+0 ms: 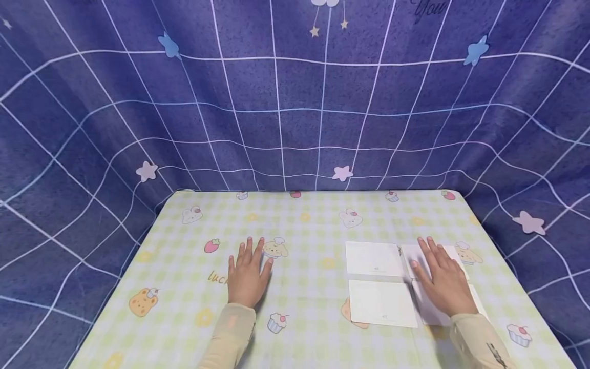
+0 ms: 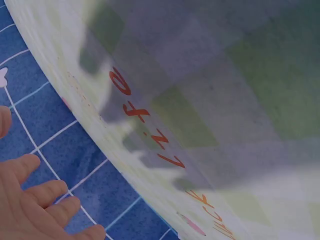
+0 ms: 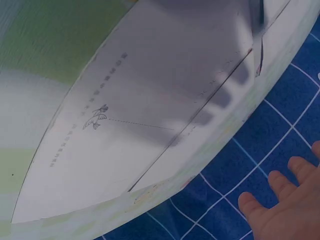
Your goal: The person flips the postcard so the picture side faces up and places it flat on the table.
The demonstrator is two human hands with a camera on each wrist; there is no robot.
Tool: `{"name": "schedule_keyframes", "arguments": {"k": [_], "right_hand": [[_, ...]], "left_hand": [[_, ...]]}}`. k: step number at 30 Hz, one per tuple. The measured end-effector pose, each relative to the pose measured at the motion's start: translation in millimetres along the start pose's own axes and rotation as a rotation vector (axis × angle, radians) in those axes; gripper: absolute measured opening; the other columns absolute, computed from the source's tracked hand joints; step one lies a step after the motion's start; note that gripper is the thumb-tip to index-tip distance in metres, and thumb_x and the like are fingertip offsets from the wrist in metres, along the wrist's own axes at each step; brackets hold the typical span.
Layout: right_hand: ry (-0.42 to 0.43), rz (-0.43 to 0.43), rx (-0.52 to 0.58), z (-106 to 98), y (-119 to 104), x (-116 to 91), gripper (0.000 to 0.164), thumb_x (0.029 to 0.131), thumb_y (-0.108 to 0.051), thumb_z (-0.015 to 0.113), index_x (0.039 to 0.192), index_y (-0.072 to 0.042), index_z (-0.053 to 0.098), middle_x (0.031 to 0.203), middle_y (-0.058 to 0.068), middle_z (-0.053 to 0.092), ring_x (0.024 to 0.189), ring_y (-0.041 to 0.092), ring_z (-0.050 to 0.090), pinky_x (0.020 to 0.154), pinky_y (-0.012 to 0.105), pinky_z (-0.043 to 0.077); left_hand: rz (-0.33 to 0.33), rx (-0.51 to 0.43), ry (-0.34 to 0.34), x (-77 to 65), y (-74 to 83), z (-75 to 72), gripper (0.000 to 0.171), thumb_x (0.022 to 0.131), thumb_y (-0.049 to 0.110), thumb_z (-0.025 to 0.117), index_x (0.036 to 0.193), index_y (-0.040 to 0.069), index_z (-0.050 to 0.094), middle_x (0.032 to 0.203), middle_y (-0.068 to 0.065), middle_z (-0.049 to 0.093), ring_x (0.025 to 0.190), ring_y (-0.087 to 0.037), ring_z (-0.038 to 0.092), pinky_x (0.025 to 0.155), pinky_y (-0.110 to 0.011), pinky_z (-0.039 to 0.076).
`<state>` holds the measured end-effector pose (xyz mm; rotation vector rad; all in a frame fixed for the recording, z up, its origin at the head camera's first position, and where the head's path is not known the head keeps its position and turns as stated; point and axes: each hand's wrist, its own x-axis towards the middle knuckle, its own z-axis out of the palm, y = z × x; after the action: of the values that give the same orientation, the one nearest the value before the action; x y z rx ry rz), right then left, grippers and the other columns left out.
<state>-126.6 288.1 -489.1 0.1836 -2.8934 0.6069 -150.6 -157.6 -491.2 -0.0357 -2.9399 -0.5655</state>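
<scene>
Several white cards (image 1: 372, 259) lie in two rows on the right part of the table, each a plain rectangle. The front left card (image 1: 379, 307) carries a small grey mark near its lower edge. Over the right-hand cards my right hand (image 1: 443, 282) is spread palm down, fingers straight, partly hiding them. The right wrist view shows a card (image 3: 65, 190) printed with a small bird and a dotted line, the hand's shadow across it. My left hand (image 1: 249, 279) is spread with straight fingers over the left part of the tablecloth, holding nothing.
A green-and-white checked tablecloth (image 1: 309, 292) with cartoon animals, cupcakes and strawberries covers the table. Behind and beside it hangs a dark blue curtain (image 1: 295, 128) with white grid lines and stars. The table's far edge meets the curtain.
</scene>
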Motion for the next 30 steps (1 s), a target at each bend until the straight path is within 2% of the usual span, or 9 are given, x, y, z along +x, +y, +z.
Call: {"name": "schedule_keyframes", "arguments": {"k": [9,18,24,30], "right_hand": [[-0.01,-0.007,0.018,-6,-2,-5,0.068,0.108,-0.039,0.045,0.164,-0.015,0.015,0.166,0.021,0.016,0.147,0.05,0.022,0.109,0.069,0.022],[0.014,-0.03,0.006,-10,-5,-5,0.067,0.107,-0.037,0.049,0.163,-0.013,0.02,0.163,0.024,0.024,0.14,0.053,0.031,0.103,0.071,0.029],[0.006,-0.023,0.002,-13,-8,-7,0.068,0.107,-0.037,0.05,0.163,-0.016,0.018,0.162,0.025,0.027,0.136,0.055,0.036,0.099,0.072,0.034],[0.039,-0.044,0.007,-13,-9,-8,0.067,0.107,-0.035,0.052,0.163,-0.015,0.02,0.161,0.024,0.03,0.134,0.055,0.038,0.098,0.071,0.035]], "left_hand": [[-0.02,0.027,0.044,-1.9,3.7,-0.4,0.063,0.101,0.041,0.059,0.154,0.01,0.042,0.156,-0.023,0.039,0.148,-0.042,0.029,0.116,-0.064,0.022],[-0.002,-0.001,0.113,2.7,3.3,0.1,0.061,0.099,0.038,0.063,0.15,0.008,0.048,0.151,-0.024,0.046,0.142,-0.043,0.039,0.114,-0.063,0.028],[-0.009,-0.02,0.114,1.9,5.9,-1.3,0.059,0.099,0.038,0.064,0.148,0.007,0.051,0.147,-0.025,0.051,0.137,-0.046,0.046,0.111,-0.064,0.031],[0.006,-0.037,0.132,2.3,10.0,-1.7,0.058,0.099,0.037,0.065,0.146,0.005,0.052,0.142,-0.025,0.056,0.131,-0.045,0.052,0.107,-0.065,0.036]]}}
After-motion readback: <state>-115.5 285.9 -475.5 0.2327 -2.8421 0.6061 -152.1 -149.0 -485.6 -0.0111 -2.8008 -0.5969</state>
